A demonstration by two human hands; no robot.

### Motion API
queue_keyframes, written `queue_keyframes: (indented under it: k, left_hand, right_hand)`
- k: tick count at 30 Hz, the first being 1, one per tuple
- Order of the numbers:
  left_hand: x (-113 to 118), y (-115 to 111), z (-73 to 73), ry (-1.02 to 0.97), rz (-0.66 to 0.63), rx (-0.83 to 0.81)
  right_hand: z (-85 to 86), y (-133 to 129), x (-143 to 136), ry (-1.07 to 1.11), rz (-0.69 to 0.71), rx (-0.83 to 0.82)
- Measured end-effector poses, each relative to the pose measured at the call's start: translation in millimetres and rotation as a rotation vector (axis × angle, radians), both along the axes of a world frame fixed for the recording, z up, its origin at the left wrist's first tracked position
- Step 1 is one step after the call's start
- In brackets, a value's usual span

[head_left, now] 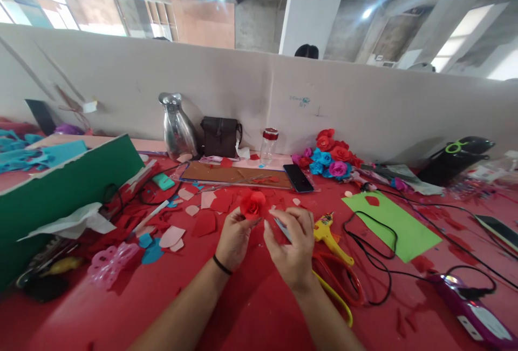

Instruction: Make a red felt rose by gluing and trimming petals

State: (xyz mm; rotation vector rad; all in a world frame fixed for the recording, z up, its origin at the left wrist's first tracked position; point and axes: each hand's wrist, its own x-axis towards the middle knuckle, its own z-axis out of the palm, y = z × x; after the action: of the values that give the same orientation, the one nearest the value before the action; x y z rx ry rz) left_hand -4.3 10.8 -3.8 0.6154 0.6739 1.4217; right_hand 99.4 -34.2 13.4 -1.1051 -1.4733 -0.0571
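A red paper rose [252, 205] is pinched at its base in the fingers of my left hand [234, 237], which has a black band at the wrist. Just right of the rose is my right hand [294, 248], thumb and forefinger apart and off the petals. A slim grey-blue tool [283, 229] lies tucked across that hand; its kind is mostly hidden by the fingers. Loose red petals [204, 223] and pink petals [172, 236] are scattered left of my hands. Beside my right hand rest a yellow glue gun [332, 236] and red-handled scissors [343, 275].
Paper flowers [334, 156] are bunched at the back, near a phone [298, 177], a glass bottle [268, 147], a black bag [220, 136] and a steel jug [178, 127]. Black cords [374, 256] cross toward a purple power strip [471, 308]. A green board [73, 189] stands left.
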Motion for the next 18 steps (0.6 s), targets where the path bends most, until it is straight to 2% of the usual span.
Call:
queue_keyframes:
  k: [2, 5, 18]
  left_hand:
    - [0.6, -0.8, 0.3, 0.011, -0.005, 0.006]
    - [1.7, -2.7, 1.2, 0.004, -0.018, 0.011]
    - [2.7, -4.1, -1.4, 0.020, -0.036, 0.036]
  right_hand:
    - [2.2, 2.3, 3.0, -0.159, -0.099, 0.084]
    - [0.4, 3.3, 2.5, -0.272, -0.167, 0.146]
    - [-3.7, 1.3, 4.5, -0.418, -0.221, 0.241]
